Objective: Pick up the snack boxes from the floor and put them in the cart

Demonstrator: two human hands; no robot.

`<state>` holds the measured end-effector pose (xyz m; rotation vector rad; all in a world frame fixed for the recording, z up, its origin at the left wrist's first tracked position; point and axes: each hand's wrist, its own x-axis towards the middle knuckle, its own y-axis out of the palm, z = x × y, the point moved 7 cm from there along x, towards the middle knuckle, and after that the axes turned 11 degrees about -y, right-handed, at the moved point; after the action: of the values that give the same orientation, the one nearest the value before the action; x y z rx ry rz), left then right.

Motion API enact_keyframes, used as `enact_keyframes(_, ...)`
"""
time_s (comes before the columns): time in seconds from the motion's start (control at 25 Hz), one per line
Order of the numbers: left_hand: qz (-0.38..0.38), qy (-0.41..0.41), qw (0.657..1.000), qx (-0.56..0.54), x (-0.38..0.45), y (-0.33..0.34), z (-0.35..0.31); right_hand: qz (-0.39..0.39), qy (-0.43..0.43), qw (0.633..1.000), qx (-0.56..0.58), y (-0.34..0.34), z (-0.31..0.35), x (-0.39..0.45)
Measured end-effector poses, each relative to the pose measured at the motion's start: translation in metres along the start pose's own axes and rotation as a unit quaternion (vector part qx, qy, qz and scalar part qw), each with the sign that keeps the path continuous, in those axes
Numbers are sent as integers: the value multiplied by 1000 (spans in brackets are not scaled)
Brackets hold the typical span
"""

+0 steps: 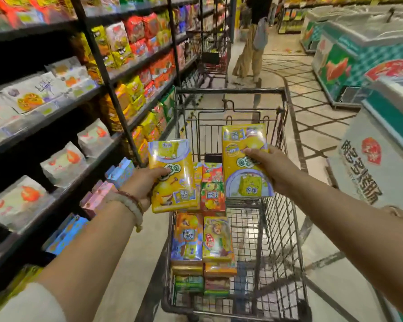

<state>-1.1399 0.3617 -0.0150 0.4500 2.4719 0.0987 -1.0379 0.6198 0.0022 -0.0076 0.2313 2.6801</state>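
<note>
A wire shopping cart stands in front of me in a store aisle. My left hand grips a yellow snack box over the cart's left side. My right hand grips a second yellow snack box with a cartoon sponge on it, held over the cart's middle. Several snack boxes in yellow, orange, red and green lie stacked in the left half of the cart. The cart's right half shows bare wire mesh.
Black shelves full of snack bags and boxes line the left of the aisle. Chest freezers stand along the right, one close by the cart. A person with another cart stands further down the aisle.
</note>
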Motion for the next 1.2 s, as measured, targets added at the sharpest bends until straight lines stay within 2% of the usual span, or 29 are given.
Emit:
enact_keyframes(0.12,-36,6,999,27,59,-3,-3,-29,48,998,-11,-1,-47,33)
enact_keyframes(0.28,-35,-5,995,91,125,5,7,-57,111,992,-7,-5,-105,72)
enact_keyframes(0.56,-130,30,956,263,198,29,20,-110,189,976,-22,-33,-188,120)
enact_keyframes(0.8,-214,65,923,314,260,45,10,-154,193,969,17,-43,-239,175)
enact_keyframes(0.92,-220,69,911,341,290,54,14,-157,197,966,53,-43,-263,199)
enact_keyframes(1.04,-219,37,908,355,317,49,25,-142,189,969,65,-37,-274,219)
enact_keyframes(1.12,-230,65,877,417,326,46,25,-128,184,973,51,-32,-280,229)
enact_keyframes(1.2,-249,120,819,503,323,49,27,-169,161,972,-11,-36,-282,236)
